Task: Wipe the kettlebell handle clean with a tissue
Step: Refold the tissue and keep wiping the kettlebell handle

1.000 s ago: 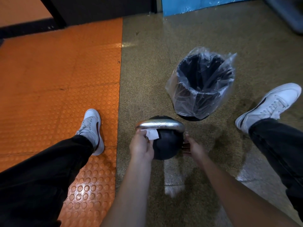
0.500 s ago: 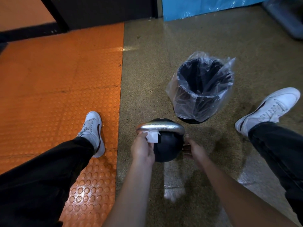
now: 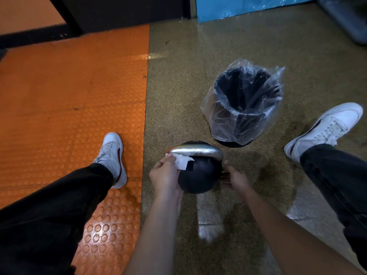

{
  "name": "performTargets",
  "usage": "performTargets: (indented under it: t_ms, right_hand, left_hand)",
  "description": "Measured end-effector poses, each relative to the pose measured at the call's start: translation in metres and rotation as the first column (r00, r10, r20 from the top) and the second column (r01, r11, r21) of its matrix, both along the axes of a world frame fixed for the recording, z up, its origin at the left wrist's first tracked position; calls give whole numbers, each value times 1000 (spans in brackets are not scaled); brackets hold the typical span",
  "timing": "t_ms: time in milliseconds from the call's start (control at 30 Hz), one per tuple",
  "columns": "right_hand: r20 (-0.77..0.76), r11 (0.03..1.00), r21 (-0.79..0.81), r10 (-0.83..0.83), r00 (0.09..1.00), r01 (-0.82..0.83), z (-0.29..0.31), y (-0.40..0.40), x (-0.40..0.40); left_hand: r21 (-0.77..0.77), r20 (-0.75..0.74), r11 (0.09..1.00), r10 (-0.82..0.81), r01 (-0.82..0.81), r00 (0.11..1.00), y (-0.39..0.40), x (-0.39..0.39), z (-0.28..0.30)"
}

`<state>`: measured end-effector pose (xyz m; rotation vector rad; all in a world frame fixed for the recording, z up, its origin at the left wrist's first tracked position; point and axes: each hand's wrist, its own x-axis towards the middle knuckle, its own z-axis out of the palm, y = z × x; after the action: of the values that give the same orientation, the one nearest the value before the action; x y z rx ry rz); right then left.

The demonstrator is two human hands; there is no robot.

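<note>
A black kettlebell [image 3: 200, 175] with a shiny silver handle [image 3: 196, 151] stands on the speckled floor between my feet. My left hand [image 3: 165, 175] pinches a white tissue [image 3: 181, 161] and holds it against the left end of the handle, on its underside. My right hand [image 3: 233, 177] rests against the right side of the black ball with its fingers laid along it; the fingertips are partly hidden behind the ball.
A black bin lined with a clear plastic bag [image 3: 245, 104] stands just behind the kettlebell to the right. My white shoes are at the left [image 3: 112, 155] and right [image 3: 325, 128]. An orange studded mat [image 3: 69, 96] covers the floor on the left.
The tissue in my left hand has shifted slightly along the left end of the handle. My right hand and the kettlebell have stayed where they were.
</note>
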<state>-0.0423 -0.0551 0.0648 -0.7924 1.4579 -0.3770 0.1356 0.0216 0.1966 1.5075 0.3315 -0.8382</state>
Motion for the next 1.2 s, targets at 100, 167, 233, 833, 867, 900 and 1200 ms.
performTargets:
  t_ms: [100,167,233,833,867,900,1200]
  right_hand:
    - [11,1000,5,13,1000,-14,5,2,0]
    - [20,1000,3,8,1000,-8,7,2,1]
    - [33,1000,8,0,999,0,8,1,0]
    - [12,999,37,-13,1000,12,-7,-5,-8]
    - [17,999,42,-17,1000,17,-4,-5,-7]
    - [20,998,50,-28,999,27,-3,-5,-8]
    - [4,1000,20,-10,1000,10,0,-1,-8]
  left_hand:
    - [74,305,990,-137,120,942,2,13,14]
    - [90,436,966,-258,244,862,0,28,29]
    - [109,501,919,-381,380,777,-5,47,38]
    - [814,110,-204,-865,544,-489,-98,65,52]
    - [816,126,-188,-865,546,-486,-97,67,54]
    - [823,137,-169,-867,542,-479,-95,71,53]
    - [788,97,-200,-893,582,-439,-104,57,47]
